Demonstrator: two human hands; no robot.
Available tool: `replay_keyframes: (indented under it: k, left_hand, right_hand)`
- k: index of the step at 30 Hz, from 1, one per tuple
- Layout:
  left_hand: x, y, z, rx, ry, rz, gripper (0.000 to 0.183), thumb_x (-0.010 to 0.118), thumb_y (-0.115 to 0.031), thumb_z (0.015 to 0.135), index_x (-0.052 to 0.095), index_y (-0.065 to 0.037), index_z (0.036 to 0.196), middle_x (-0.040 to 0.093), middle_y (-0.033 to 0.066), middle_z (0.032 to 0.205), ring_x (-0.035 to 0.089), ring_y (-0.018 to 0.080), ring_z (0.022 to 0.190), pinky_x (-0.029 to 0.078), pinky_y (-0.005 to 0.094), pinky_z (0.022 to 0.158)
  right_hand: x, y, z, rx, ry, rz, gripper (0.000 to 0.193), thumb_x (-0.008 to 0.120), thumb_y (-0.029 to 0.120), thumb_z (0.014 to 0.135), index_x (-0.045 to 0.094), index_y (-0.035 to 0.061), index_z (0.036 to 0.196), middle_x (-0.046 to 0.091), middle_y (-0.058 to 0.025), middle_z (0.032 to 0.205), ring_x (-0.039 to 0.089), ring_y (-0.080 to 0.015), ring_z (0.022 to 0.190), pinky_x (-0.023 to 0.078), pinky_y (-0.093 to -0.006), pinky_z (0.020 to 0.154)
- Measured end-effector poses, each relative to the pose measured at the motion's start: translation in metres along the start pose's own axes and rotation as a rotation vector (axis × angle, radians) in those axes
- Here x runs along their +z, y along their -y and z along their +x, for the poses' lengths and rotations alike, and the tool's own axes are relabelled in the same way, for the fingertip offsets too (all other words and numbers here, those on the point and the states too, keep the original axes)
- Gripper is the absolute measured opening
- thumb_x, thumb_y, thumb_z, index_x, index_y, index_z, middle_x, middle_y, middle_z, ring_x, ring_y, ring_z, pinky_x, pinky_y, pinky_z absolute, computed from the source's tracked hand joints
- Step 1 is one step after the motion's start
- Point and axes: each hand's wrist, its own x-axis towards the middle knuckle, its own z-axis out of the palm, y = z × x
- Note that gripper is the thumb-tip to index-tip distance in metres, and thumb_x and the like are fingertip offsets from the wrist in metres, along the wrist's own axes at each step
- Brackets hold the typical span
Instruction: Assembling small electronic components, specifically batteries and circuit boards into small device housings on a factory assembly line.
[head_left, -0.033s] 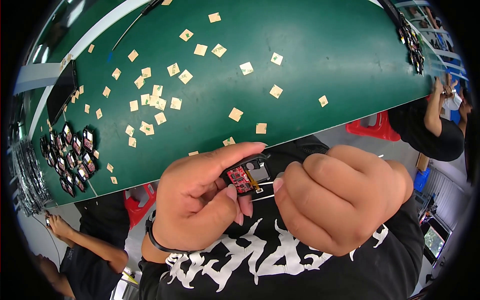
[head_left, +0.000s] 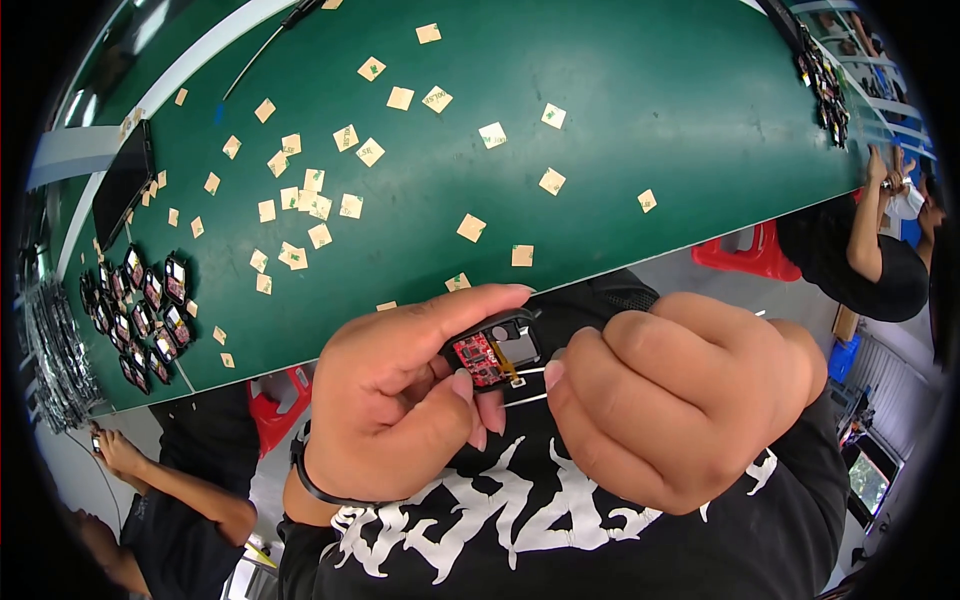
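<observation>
Between the thumb and fingers of my left hand (head_left: 400, 390) is a small black device housing (head_left: 528, 321), its open side showing. Inside it sit a red circuit board (head_left: 478, 358), a silver-grey block (head_left: 519, 345) and an amber flex ribbon (head_left: 508, 374). My right hand (head_left: 680, 400) is closed around metal tweezers (head_left: 526, 402), with only two thin prongs showing. The prongs point left, apart from each other, at the housing's lower right edge by the ribbon's small end. Whether the tips pinch anything is too fine to tell.
Small tan paper squares (head_left: 471, 228) are scattered over the green table (head_left: 620, 110). Several black housings with boards (head_left: 142, 320) cluster at the left beside silvery strips (head_left: 62, 350). Co-workers sit at left (head_left: 195, 500) and right (head_left: 850, 250), with red stools (head_left: 750, 255) near the table edge.
</observation>
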Motion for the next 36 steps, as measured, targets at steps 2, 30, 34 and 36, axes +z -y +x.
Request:
replay_keyframes:
  k: [2, 30, 34, 36]
  left_hand:
    - [-0.001, 0.001, 0.000, 0.003, 0.017, -0.004, 0.053, 0.042, 0.013, 0.088, 0.057, 0.007, 0.139, 0.067, 0.0074, 0.092, 0.065, 0.0083, 0.072, 0.054, 0.0216, 0.064]
    - [-0.025, 0.019, 0.024, -0.084, -0.099, 0.250, 0.035, 0.057, 0.008, 0.096, 0.065, 0.003, 0.130, 0.068, 0.0073, 0.084, 0.064, 0.0096, 0.067, 0.052, 0.0239, 0.059]
    - [-0.022, 0.008, 0.013, -0.007, -0.268, 0.246, 0.038, 0.057, 0.006, 0.097, 0.059, 0.007, 0.134, 0.068, 0.0099, 0.085, 0.064, 0.0118, 0.068, 0.053, 0.0247, 0.061]
    - [-0.030, 0.011, 0.008, 0.064, -0.413, 0.301, 0.037, 0.059, 0.004, 0.097, 0.058, 0.008, 0.134, 0.068, 0.0097, 0.089, 0.063, 0.0111, 0.068, 0.052, 0.0236, 0.062]
  right_hand:
    - [0.001, -0.001, -0.001, 0.002, -0.025, 0.076, 0.017, 0.072, 0.005, 0.067, 0.066, -0.0040, 0.079, 0.062, -0.0123, 0.077, 0.054, -0.0182, 0.061, 0.036, -0.0263, 0.043]
    - [-0.011, -0.060, -0.057, 0.546, 0.068, 0.238, 0.021, 0.072, 0.002, 0.074, 0.067, -0.0009, 0.094, 0.063, -0.0094, 0.085, 0.063, -0.0253, 0.072, 0.052, -0.0361, 0.060]
    - [-0.034, -0.084, -0.113, 1.106, -0.131, 0.118, 0.017, 0.074, 0.004, 0.085, 0.069, -0.0009, 0.100, 0.064, -0.0125, 0.085, 0.064, -0.0245, 0.075, 0.052, -0.0352, 0.067]
    - [-0.030, -0.104, -0.163, 1.328, -0.265, -0.061, 0.016, 0.075, 0.006, 0.086, 0.070, -0.0008, 0.100, 0.064, -0.0142, 0.084, 0.064, -0.0260, 0.076, 0.052, -0.0359, 0.069]
